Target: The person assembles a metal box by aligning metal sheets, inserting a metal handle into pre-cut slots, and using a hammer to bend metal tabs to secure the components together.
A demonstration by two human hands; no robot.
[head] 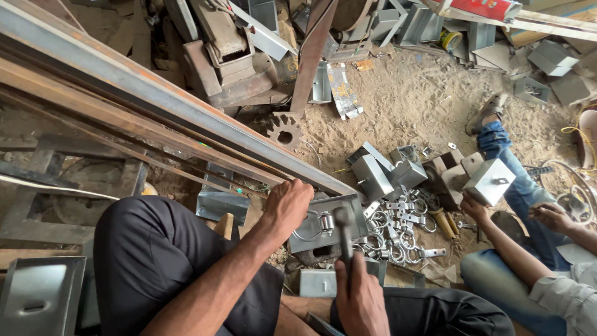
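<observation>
My left hand (285, 205) presses down on a grey sheet-metal plate (339, 208) that lies on the sandy ground, fingers curled over its left edge. A small roller hinge fitting (325, 221) sits on the plate beside that hand. My right hand (359, 297) grips the handle of a hammer (344, 225), whose dark head hovers over the plate near the fitting. My knees in dark trousers (161, 255) frame the spot.
A pile of small metal ring fittings (398, 233) lies right of the plate. Another person sits at the right, a hand (474, 208) holding a folded metal box (490, 180). Long rusty steel bars (155, 106) run diagonally; a gear (285, 129) and scrap lie behind.
</observation>
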